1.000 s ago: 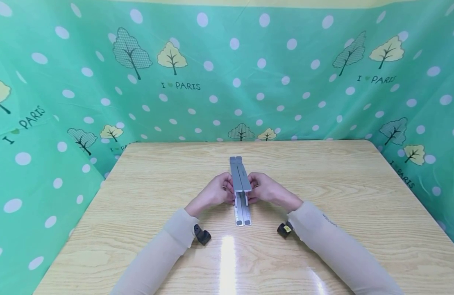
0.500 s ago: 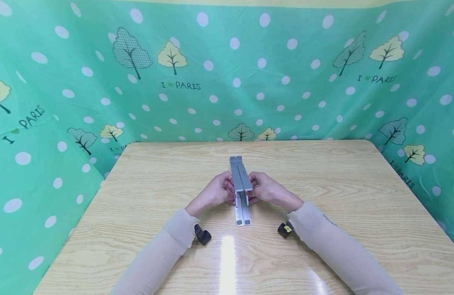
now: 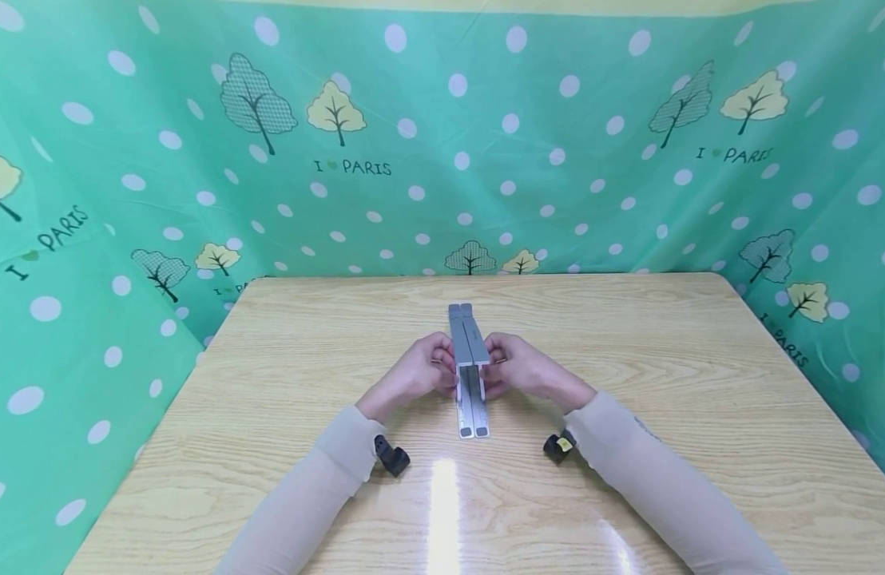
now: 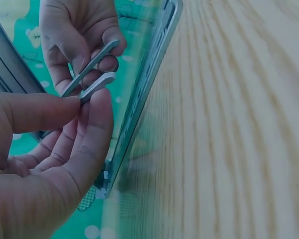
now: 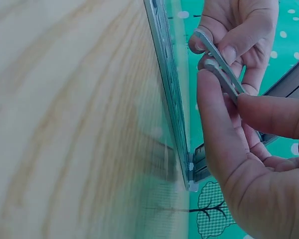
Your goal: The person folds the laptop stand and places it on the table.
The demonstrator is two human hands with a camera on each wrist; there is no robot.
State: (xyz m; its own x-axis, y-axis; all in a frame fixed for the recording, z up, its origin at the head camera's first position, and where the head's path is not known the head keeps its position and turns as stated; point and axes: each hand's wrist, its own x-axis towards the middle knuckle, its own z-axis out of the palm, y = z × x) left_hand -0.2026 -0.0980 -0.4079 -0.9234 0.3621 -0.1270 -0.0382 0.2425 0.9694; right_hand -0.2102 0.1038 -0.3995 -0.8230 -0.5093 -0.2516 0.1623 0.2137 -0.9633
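Observation:
A grey metal folding laptop stand [image 3: 470, 343] stands mid-table, its upper arms sloping up from the base bars [image 3: 474, 419], which lie on the table. At its left side my left hand [image 3: 417, 369] pinches one short support leg [image 4: 96, 87] between thumb and fingers. Opposite it, my right hand [image 3: 517, 367] pinches the other leg [image 5: 214, 45] the same way. Both wrist views have the two legs close side by side, sticking out past the fingertips, off the base rail [image 4: 139, 99]. From the head view the fingertips are partly hidden behind the upper arms.
The wood-grain table [image 3: 306, 327] extends around the stand on all sides. A green dotted curtain [image 3: 414, 160] hangs behind it and at both sides. Small black wrist devices [image 3: 392, 458] sit at both cuffs, just above the table.
The near end of the stand's upper arms has shifted slightly away from me, with both hands moving a little the same way. Both hands keep their grip on the legs.

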